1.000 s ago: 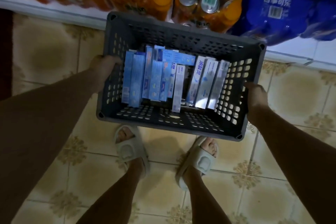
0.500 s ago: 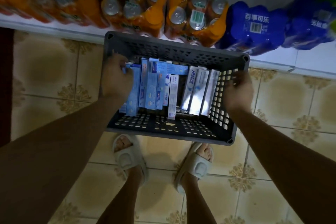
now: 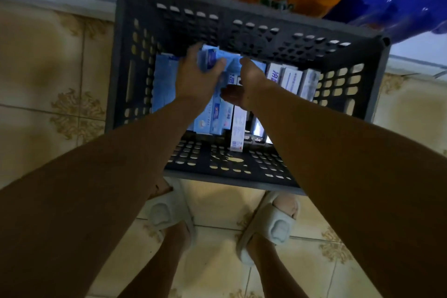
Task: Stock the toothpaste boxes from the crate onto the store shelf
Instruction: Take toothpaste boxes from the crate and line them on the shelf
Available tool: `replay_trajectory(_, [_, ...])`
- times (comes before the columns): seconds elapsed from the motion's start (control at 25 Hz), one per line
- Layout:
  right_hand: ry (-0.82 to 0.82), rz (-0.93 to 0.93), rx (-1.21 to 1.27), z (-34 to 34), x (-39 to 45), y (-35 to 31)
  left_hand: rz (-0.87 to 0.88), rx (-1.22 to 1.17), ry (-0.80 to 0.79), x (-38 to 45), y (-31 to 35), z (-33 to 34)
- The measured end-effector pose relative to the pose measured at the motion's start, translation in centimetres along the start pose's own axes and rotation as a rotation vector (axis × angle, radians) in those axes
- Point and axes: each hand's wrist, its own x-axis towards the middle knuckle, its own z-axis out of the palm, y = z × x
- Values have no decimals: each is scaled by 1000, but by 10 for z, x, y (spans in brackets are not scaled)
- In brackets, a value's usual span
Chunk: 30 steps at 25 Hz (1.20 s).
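Here the left hand (image 3: 197, 77) grips a blue toothpaste box (image 3: 210, 59), long axis toward the shelf; right hand (image 3: 246, 84) open.

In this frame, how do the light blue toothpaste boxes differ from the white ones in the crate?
The light blue boxes fill the left and middle of the crate; the white boxes stand in a row at the right. The left hand is closed on a blue box, and the right hand reaches in beside it; no hand touches the white boxes. The blue ones are partly hidden by the hands; the white ones show clearly. All are long narrow cartons, not yet shelved.
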Motion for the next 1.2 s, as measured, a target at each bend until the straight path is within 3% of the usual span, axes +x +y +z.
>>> replay_trajectory(0.16, [-89, -93, 142, 3, 15, 12, 4, 3, 0, 15, 6, 6])
replay_trajectory(0.32, [-155, -53, 310, -27, 4, 33, 340, 167, -168, -49, 7, -4])
replay_trajectory(0.44, [-210, -23, 171, -40, -18, 40, 560, 358, -309, -91, -6, -22])
replay_trajectory(0.52, [-112, -25, 74, -48, -35, 47, 691, 458, -419, -108, -4, -31])
replay_trajectory(0.6, [-143, -13, 111, -63, -52, 54, 722, 472, -429, -120, 4, -35])
replay_trajectory(0.68, [-266, 35, 197, -84, -67, 61, 459, 283, -292, -121, 13, -31])
replay_trajectory(0.76, [-352, 48, 193, -99, -77, 64, -19, -11, -194, -107, 25, -23])
replay_trajectory(0.84, [-381, 68, 98, -105, -81, 67, -445, -256, -287, -88, 31, -14])
replay_trajectory(0.88, [-372, 80, 32, -106, -81, 69, -527, -321, -349, -84, 32, -10])
replay_trajectory(0.96, [-356, 88, -102, -105, -81, 72, -534, -406, -407, -83, 32, -1])
replay_trajectory(1.04, [-347, 46, -239, -100, -81, 73, -509, -430, -365, -85, 33, 5])
replay_trajectory(1.2, [-179, -277, -545, -89, -83, 71, -495, -345, -214, -89, 33, 4])
